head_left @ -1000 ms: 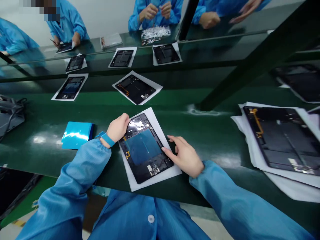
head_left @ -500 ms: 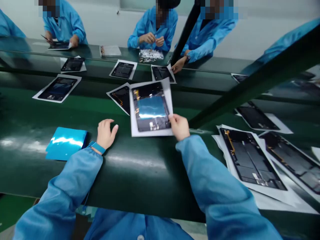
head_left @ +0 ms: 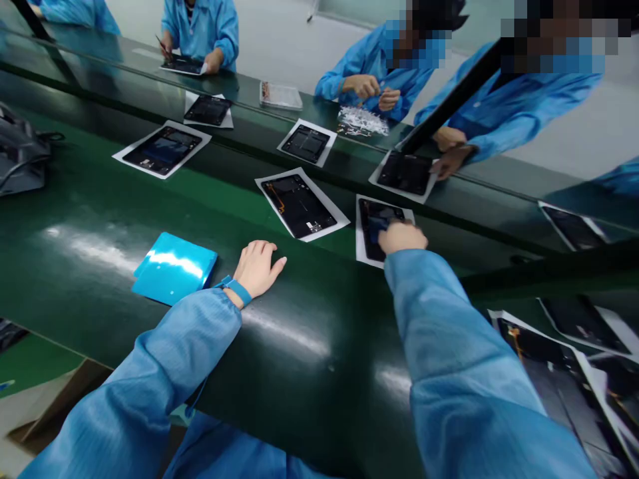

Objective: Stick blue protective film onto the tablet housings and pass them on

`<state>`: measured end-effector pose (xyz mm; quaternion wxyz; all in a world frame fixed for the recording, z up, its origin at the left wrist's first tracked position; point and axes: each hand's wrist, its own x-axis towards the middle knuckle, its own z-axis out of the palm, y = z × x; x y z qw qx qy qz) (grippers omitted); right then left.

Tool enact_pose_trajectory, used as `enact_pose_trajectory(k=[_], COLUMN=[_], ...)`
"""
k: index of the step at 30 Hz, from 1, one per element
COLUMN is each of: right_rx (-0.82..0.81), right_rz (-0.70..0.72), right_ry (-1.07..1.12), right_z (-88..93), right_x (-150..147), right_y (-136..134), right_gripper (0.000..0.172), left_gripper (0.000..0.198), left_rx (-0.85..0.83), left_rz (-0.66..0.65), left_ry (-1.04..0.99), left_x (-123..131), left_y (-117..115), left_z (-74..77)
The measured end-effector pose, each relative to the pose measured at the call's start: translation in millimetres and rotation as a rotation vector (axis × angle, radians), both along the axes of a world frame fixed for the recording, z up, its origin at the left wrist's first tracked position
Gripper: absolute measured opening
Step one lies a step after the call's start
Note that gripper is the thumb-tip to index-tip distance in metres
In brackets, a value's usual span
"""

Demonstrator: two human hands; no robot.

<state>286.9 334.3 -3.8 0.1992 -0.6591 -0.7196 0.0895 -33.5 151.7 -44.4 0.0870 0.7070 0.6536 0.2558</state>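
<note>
My right hand (head_left: 402, 237) reaches far forward and lies on a black tablet body on a white sheet (head_left: 377, 226), which rests on the green belt (head_left: 164, 199). The fingers curl over the tablet's near edge, so the grip itself is hidden. My left hand (head_left: 257, 266) rests flat on the dark bench (head_left: 309, 346) with its fingers stretched out and nothing in it. A stack of shiny blue film sheets (head_left: 174, 267) lies just left of that hand.
Another open tablet on paper (head_left: 301, 203) lies on the belt left of my right hand, and several more sit further along. A pile of tablets on paper (head_left: 564, 372) is at my right. People in blue coats work across the belt. A dark diagonal bar (head_left: 449, 100) crosses above.
My right hand carried the tablet on its sheet up off the bench and forward, and it now lies on the belt. My left hand let go of it and rests on the bench.
</note>
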Motion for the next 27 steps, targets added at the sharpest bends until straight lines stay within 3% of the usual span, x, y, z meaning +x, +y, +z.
enact_pose_trajectory(k=[5, 9, 15, 21, 24, 27], right_rx=[-0.122, -0.218, -0.321, -0.244, -0.186, -0.134], right_rz=[-0.072, -0.180, -0.196, -0.183, -0.204, -0.229], right_ry=[-0.087, -0.106, -0.062, 0.200, 0.401, 0.588], right_z=[-30.0, -36.4, -33.8, -13.8, 0.4, 8.5], right_x=[-94.2, -132.4, -137.3, -128.3, -122.7, -109.8], right_y=[32.3, 48.6, 61.2, 65.0, 56.5, 27.3], right_gripper=[0.042, 0.045, 0.041, 0.037, 0.032, 0.033], left_gripper=[0.033, 0.034, 0.035, 0.035, 0.035, 0.036], left_rx=[-0.011, -0.017, -0.036, -0.049, -0.061, -0.075], left_rz=[-0.007, -0.008, -0.011, -0.014, -0.017, -0.010], left_ry=[-0.004, -0.005, -0.024, -0.052, -0.084, -0.144], left_x=[0.1, 1.5, 2.3, 1.6, 1.2, -0.7], left_y=[-0.4, -0.5, -1.0, -1.4, -1.3, -0.8], left_z=[1.4, 0.0, -2.6, -0.4, 1.3, 2.9])
